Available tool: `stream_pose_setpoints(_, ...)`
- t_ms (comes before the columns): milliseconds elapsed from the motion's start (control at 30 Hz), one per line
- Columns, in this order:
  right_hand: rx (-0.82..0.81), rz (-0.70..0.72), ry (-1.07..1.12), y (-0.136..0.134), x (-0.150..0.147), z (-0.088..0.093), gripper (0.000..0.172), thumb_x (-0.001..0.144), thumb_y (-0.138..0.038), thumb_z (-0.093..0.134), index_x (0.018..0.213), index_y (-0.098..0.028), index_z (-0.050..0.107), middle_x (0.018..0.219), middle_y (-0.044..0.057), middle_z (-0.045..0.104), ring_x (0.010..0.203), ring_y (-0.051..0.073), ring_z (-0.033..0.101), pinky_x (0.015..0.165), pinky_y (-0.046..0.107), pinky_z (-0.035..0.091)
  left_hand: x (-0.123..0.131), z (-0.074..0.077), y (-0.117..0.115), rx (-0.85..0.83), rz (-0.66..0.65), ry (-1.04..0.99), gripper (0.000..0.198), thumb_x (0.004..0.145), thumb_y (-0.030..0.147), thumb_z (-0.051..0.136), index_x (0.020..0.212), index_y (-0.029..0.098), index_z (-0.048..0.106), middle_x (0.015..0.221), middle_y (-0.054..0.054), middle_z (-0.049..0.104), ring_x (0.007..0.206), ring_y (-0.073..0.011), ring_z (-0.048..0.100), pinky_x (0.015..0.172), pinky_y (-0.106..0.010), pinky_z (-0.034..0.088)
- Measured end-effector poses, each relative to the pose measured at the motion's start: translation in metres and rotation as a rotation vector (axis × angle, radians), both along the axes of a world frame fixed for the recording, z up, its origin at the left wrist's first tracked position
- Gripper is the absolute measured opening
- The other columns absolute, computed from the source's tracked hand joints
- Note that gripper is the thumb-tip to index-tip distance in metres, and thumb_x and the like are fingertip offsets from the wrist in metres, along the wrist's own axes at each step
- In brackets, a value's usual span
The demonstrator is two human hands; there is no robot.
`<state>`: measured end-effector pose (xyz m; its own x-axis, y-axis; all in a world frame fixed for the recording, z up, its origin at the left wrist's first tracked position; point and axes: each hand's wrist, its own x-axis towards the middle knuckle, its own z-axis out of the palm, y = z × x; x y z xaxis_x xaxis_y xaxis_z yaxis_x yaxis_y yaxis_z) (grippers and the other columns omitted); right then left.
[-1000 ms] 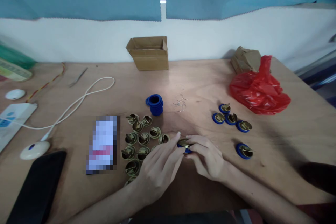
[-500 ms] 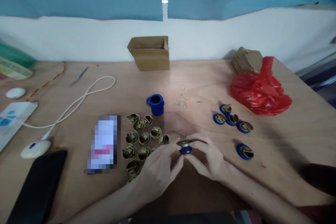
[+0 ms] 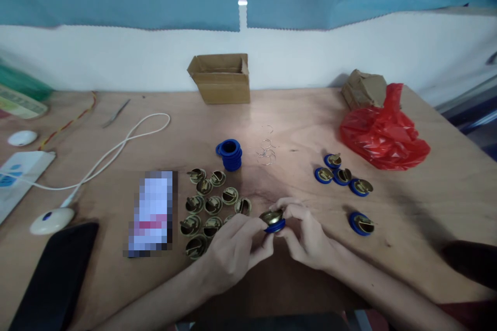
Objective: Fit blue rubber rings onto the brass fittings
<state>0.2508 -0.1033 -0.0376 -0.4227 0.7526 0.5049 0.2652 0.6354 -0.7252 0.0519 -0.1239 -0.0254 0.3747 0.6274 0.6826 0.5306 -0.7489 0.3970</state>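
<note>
Between my two hands is a round brass-coloured metal piece with a blue ring (image 3: 275, 221) around its lower part, held tilted above the table. My left hand (image 3: 235, 245) pinches its left side, and my right hand (image 3: 305, 230) grips the right side with thumb and fingers. Left of my hands lie several similar brass pieces (image 3: 213, 204) without blue rings, some partly hidden by my left hand. Off to the right sit several brass pieces with blue rings (image 3: 361, 186). A stack of blue rings (image 3: 232, 155) stands beyond my left hand, with thin wire rings (image 3: 267, 154) beside it.
A phone with a blurred screen (image 3: 151, 212) and a black phone (image 3: 56, 274) lie on the left, near a white cable (image 3: 126, 139). At the back stands an open cardboard box (image 3: 225, 88). A red plastic bag (image 3: 382, 137) and a brown package (image 3: 363, 88) are at the right.
The held piece has been tilted, so more of its brass top and blue ring shows. My fingers have shifted slightly around it; the things on the table have not moved.
</note>
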Motion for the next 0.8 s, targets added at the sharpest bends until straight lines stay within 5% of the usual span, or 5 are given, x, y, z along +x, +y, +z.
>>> stream_pose_setpoints(200, -0.044, 0.027, -0.056, -0.0002, 0.0005, 0.0011, 0.020, 0.089, -0.006, 0.050, 0.096, -0.024, 0.045, 0.104, 0.009, 0.062, 0.092, 0.020, 0.067, 0.077, 0.033, 0.060, 0.0014, -0.0029, -0.0029, -0.016, 0.005, 0.037, 0.009, 0.096, 0.008, 0.057, 0.104, 0.011, 0.057, 0.074, -0.002, 0.065, 0.059, -0.0126, 0.059, 0.055, -0.024, 0.052)
stream_pose_setpoints(533, -0.029, -0.074, 0.081, 0.0005, -0.0021, -0.0014, 0.024, 0.094, -0.012, 0.062, 0.112, -0.023, 0.052, 0.102, 0.006, 0.063, 0.095, 0.019, 0.065, 0.081, 0.031, 0.058, -0.0004, 0.0053, 0.0011, -0.039, 0.193, 0.135, 0.014, 0.102, 0.022, 0.055, 0.109, 0.010, 0.058, 0.092, -0.009, 0.072, 0.085, -0.0195, 0.072, 0.078, -0.029, 0.061)
stream_pose_setpoints(800, -0.027, -0.105, 0.070, -0.0014, -0.0053, 0.0007, 0.029, 0.092, -0.011, 0.065, 0.117, -0.022, 0.054, 0.106, 0.008, 0.065, 0.101, 0.021, 0.066, 0.086, 0.034, 0.057, 0.0013, 0.0031, 0.0021, -0.062, 0.182, 0.198, 0.012, 0.104, 0.021, 0.050, 0.105, 0.011, 0.056, 0.084, -0.007, 0.069, 0.076, -0.0195, 0.072, 0.070, -0.030, 0.060)
